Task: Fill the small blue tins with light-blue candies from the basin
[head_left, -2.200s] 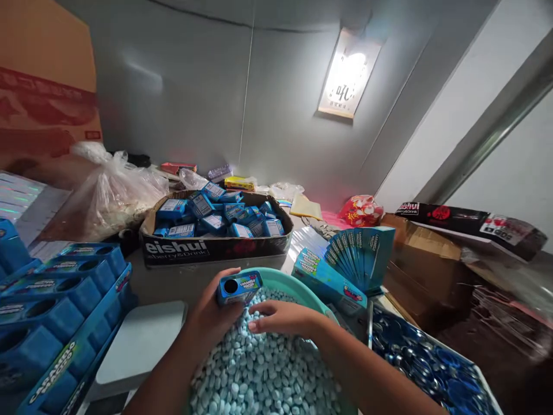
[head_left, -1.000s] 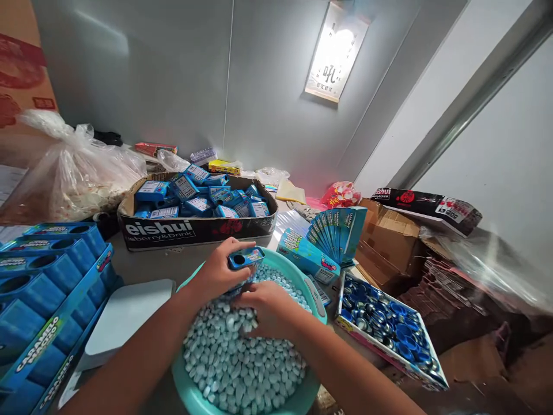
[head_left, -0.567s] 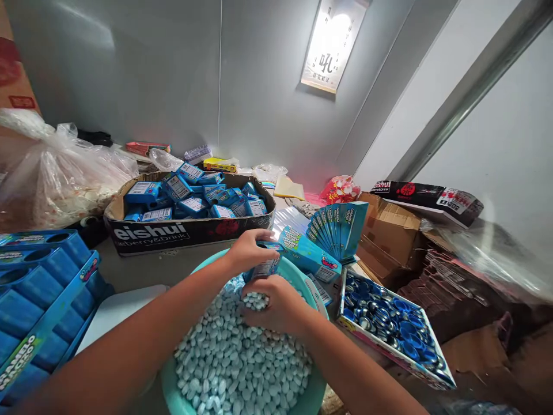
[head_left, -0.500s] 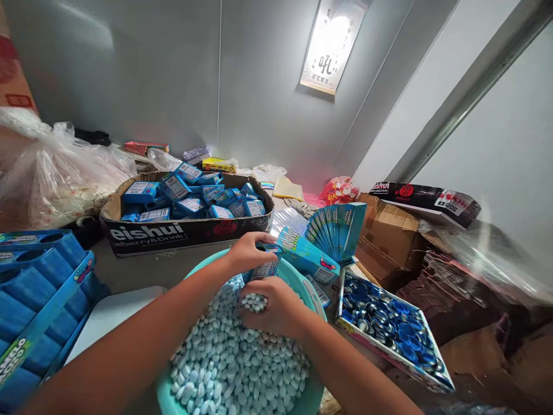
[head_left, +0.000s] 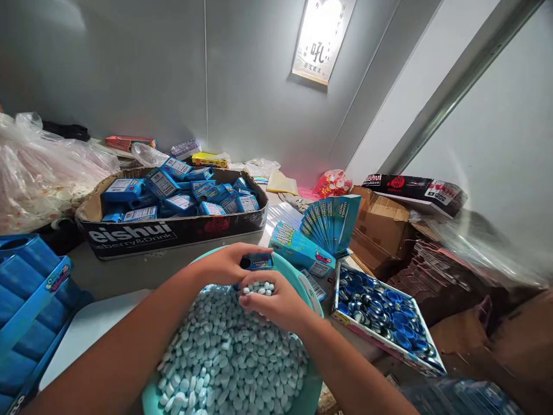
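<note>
A grey worktop (head_left: 123, 278) runs beneath everything. Towards its back stands a long black-sided carton (head_left: 181, 235) lettered "eishui", heaped with blue boxes (head_left: 164, 185). In front of it sits a turquoise basin (head_left: 150, 397), filled with pale tablets (head_left: 233, 351). To the basin's right, a shallow tray (head_left: 380, 343) holds blue caps (head_left: 389, 314); just behind that tray, blue sleeves (head_left: 332, 223) fan out upright.

Both hands are over the basin. The left hand (head_left: 224, 265) has its fingers curled round a small blue container (head_left: 260, 262), tilted, its lower part hidden. Just in front of it, the right hand (head_left: 274, 302) is cupped, fingers partly curled round a little heap of tablets; whether it touches the container I cannot tell.
</note>
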Motion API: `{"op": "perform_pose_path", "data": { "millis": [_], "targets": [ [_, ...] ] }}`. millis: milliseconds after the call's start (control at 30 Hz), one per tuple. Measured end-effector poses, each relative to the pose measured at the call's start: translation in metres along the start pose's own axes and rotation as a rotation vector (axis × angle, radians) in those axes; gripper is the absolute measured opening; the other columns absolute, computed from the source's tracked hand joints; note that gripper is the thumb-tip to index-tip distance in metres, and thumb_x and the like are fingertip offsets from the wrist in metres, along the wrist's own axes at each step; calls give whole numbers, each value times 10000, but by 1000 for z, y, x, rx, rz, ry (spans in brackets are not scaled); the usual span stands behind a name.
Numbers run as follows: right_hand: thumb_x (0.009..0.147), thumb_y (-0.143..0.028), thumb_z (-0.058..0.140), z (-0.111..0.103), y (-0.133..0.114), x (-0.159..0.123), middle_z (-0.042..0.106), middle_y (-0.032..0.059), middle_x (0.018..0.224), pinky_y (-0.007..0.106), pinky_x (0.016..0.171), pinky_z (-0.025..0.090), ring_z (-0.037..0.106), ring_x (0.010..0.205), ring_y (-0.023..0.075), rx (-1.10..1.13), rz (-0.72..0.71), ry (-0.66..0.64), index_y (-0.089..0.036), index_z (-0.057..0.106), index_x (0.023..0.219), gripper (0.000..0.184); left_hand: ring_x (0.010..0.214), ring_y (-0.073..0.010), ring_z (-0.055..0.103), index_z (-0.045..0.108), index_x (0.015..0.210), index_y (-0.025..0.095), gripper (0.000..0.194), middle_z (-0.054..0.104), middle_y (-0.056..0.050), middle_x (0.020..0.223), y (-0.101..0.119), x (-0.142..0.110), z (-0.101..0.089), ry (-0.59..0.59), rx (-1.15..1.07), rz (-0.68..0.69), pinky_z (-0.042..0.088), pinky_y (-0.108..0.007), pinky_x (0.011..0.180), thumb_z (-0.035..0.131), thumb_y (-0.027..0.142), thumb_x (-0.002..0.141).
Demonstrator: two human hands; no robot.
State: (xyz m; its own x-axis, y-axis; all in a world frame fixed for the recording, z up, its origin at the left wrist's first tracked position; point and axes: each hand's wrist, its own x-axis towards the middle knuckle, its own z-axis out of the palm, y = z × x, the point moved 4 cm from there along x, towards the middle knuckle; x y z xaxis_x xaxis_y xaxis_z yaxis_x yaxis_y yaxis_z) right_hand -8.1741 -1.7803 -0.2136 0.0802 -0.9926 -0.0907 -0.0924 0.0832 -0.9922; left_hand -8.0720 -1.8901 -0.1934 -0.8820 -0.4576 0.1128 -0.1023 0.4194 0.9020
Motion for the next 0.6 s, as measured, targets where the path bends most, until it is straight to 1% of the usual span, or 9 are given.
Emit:
{"op": "perform_pose_path", "data": {
  "millis": [67,133,167,233,267,333,400,467,600],
  "targets": [
    [719,-357,787,3,-6,-3,620,-46,573,191,391,345,475,443,90,111,-4,11,-217,693,786,182,1341,-336,618,684,1382,242,705,685,-84,1416,0,-1,1,-9,-20,26,484,-457,1143,849,308,699],
    [702,-330,772,7,-19,-4,619,-45,529,182,370,335,461,422,87,247,-40,26,-211,674,743,160,1261,-338,670,709,1346,246,706,727,-73,1349,0,-2,4,-32,-64,50,551,-433,1053,867,290,660],
    [690,-321,766,8,-27,-3,617,-45,515,178,355,320,445,405,84,316,-71,46,-207,665,731,157,1185,-330,707,737,1297,238,646,761,-69,1274,1,-3,7,-56,-86,60,587,-411,977,861,296,665],
    [673,-308,756,10,-45,4,618,-46,514,172,336,298,427,379,75,436,-159,107,-201,651,724,158,992,-294,754,796,1098,201,409,808,-54,1053,1,-4,11,-97,-94,80,616,-355,819,823,322,709],
    [673,-305,748,10,-53,10,617,-50,519,171,331,289,417,366,70,473,-208,144,-200,644,727,158,917,-272,751,799,985,184,291,804,-45,955,2,-4,13,-105,-79,92,608,-330,770,797,325,731],
    [691,-302,723,9,-65,24,598,-63,520,168,332,276,400,347,60,520,-294,224,-202,621,728,147,853,-238,722,770,849,171,179,779,-29,864,2,-4,13,-84,-29,110,585,-296,743,771,306,731],
    [710,-295,699,7,-71,39,568,-74,518,168,340,268,399,352,58,559,-340,277,-208,585,714,143,830,-220,693,762,851,175,179,766,-16,849,1,-4,12,-57,-3,106,562,-272,721,770,271,700],
    [721,-288,688,6,-71,51,543,-81,519,172,356,277,419,376,63,599,-353,289,-212,552,691,159,819,-214,677,766,875,182,206,761,-7,843,-2,-3,10,-53,9,96,548,-259,701,774,262,685],
    [729,-294,691,5,-64,58,530,-80,521,191,396,333,471,414,79,615,-355,295,-217,522,661,198,865,-223,682,777,891,196,216,773,-1,890,-7,0,9,-87,-16,97,556,-262,745,785,299,701]
  ]
}}
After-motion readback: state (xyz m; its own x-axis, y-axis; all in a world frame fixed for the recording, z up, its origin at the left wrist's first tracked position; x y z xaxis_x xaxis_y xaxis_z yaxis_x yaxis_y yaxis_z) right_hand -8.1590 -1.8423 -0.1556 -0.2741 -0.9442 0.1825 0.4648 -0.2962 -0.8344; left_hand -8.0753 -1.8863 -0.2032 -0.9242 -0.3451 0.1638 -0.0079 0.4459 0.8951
